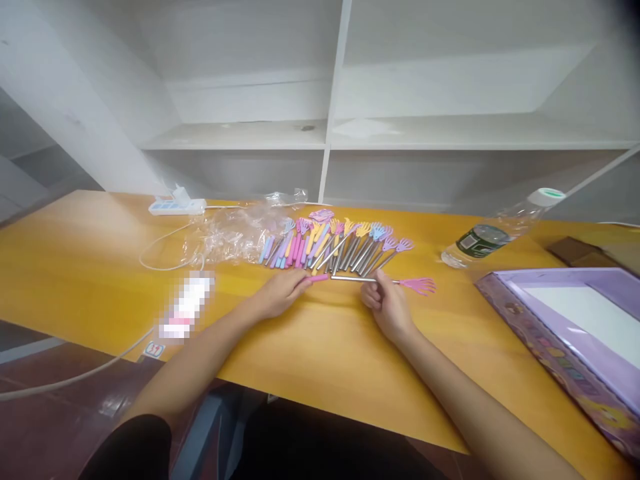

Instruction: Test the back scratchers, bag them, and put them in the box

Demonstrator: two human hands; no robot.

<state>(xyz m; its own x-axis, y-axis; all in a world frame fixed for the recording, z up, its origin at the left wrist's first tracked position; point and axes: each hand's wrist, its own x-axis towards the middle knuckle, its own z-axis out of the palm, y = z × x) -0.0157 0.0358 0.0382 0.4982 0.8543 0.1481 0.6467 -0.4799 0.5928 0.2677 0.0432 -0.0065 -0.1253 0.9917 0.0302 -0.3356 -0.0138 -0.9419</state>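
Between the fingers of my left hand [280, 293] is a pink handle sleeve [319, 277], its free end pointing right. My right hand [387, 303] grips a back scratcher by its metal rod [350, 279], with the pink claw head [419, 286] sticking out to the right. Rod end and sleeve end face each other with a small gap. Just beyond both hands lies a pile of back scratcher parts: metal rods with yellow, blue and purple claw heads [364, 230], and loose coloured sleeves [297, 250] on the pile's left side.
Crumpled clear plastic bags [230, 233] lie left of the pile, near a white power strip [177, 205] and its cable. A tilted-looking water bottle [483, 240] stands at the right. A purple box [540, 340] fills the table's right end. White shelves [240, 133] rise behind.
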